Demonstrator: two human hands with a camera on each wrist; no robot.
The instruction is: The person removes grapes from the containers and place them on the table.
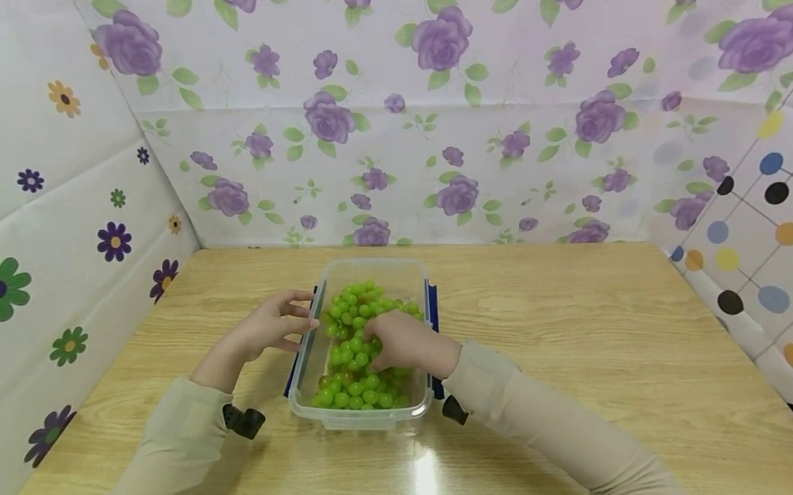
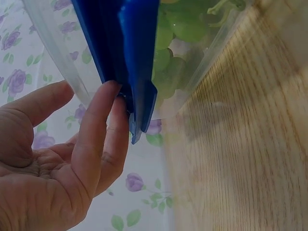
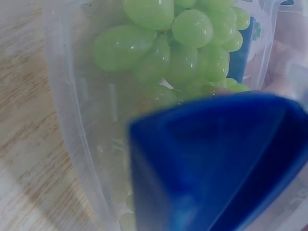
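A clear plastic food container point(image 1: 359, 415) with blue side latches stands on the table, holding bunches of green grapes point(image 1: 351, 304). My left hand point(image 1: 272, 327) is at its left side, fingers spread and lightly bent. In the left wrist view, fingertips of that hand point(image 2: 72, 154) touch the blue latch point(image 2: 139, 57), with the thumb by the clear wall. My right hand point(image 1: 403, 342) reaches over the right rim and grips grapes in the middle, thumb and fingers bent around them. Its fingertips are hidden among the fruit. Another blue latch point(image 3: 211, 149) covers much of the right wrist view.
The wooden table point(image 1: 564, 319) extends to both sides of the container. A sheet with purple flowers point(image 1: 457, 195) hangs behind it, and patterned sheets line the left and right sides. Light glares on the tabletop in front.
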